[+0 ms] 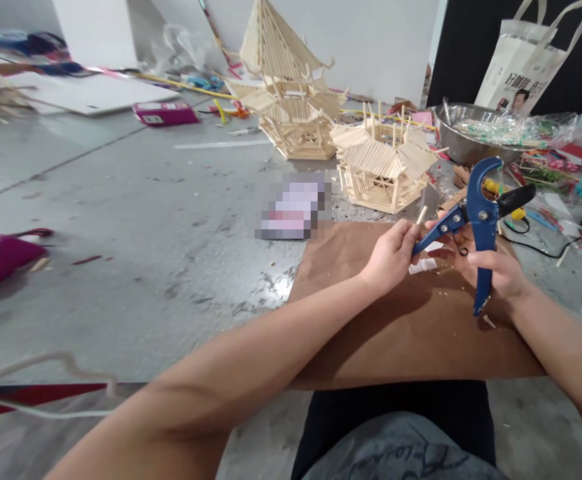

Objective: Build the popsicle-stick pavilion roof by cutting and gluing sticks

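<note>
Blue-handled cutters with a dark blade stand with handles apart above a brown paper sheet. My left hand is closed, its fingers pinched beside the end of the left handle, with a short pale stick poking up from them. My right hand is wrapped round the other handle, its thumb across the front; some of its fingers are hidden behind the tool. Small white scraps lie on the paper under the hands.
Two stick-built pavilion models, a tall one and a shorter one, stand beyond the paper. A blurred phone-like object lies left of them. A metal bowl, white bag and cluttered scraps are at right; a purple packet is far left.
</note>
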A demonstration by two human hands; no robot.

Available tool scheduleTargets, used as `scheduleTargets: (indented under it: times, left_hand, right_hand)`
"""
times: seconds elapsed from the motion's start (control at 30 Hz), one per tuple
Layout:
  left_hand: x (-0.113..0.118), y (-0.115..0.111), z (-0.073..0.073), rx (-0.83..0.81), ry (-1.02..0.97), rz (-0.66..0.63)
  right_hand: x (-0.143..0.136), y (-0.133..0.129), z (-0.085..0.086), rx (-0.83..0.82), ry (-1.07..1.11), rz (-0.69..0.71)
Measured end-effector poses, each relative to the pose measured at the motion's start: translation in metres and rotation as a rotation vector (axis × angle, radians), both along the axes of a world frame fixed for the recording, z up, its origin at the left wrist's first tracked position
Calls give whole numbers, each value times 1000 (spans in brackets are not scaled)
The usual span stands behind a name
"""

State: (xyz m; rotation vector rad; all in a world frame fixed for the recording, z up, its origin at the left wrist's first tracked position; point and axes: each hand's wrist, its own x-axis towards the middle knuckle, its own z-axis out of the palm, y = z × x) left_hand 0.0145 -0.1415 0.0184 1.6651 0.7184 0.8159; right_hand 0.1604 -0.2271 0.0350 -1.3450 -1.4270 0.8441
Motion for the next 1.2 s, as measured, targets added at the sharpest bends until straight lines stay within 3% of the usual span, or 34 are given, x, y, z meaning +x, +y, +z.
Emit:
scheduleTargets:
  times: [0.17,0.4,0.5,0.6,0.67,0.77,1.0,1.2]
  left_hand:
    - [2,-2,-4,-22,-13,-51]
    - [1,7,-10,105,4,-18]
    - [-4,14,-8,106,6,23]
    - [-8,16,-3,93,-19,20]
    - [-9,16,-1,92,-22,3]
    - [-9,15,0,102,-15,-12]
    - [-10,12,1,118,20,-111]
    - [-9,11,-2,120,10,-189]
  right_hand:
    - [-5,1,1,-23,214,94]
    - [2,-2,6,28,55,-59]
    - [15,-5,10,63,-179,-183]
    - [28,-3,10,71,-638,-392]
    - [33,1,6,65,-878,-442]
    - [34,6,-1,18,-1014,-386]
    - [23,9,-6,36,-1052,-166]
    - [15,6,-3,44,-1038,-144]
